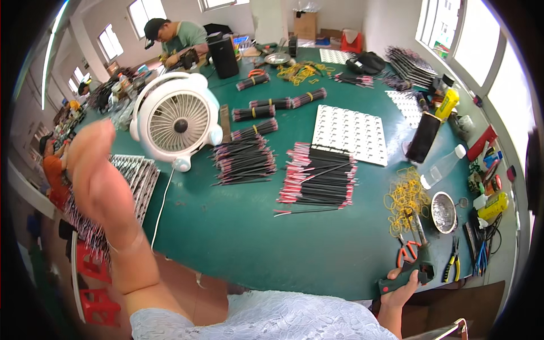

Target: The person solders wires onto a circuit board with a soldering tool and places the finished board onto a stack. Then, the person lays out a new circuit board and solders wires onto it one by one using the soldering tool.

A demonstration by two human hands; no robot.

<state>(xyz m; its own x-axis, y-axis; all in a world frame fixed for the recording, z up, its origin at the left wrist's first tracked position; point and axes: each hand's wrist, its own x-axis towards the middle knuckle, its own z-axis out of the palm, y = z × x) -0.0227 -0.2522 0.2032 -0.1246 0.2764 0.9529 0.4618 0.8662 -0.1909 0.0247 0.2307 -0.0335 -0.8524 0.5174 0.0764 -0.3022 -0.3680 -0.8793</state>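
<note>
Green tool with a metal barrel sits at four o'clock, by our desk's near edge, our right hand wrapped around its handle, barrel toward twelve beside the orange-handled pliers and yellow bands. We judge it rigid and moderately light, best held by the handle; the barrel may be hot and slick. Our left hand hangs at nine o'clock, too blurred to tell whether it grasps anything.
</note>
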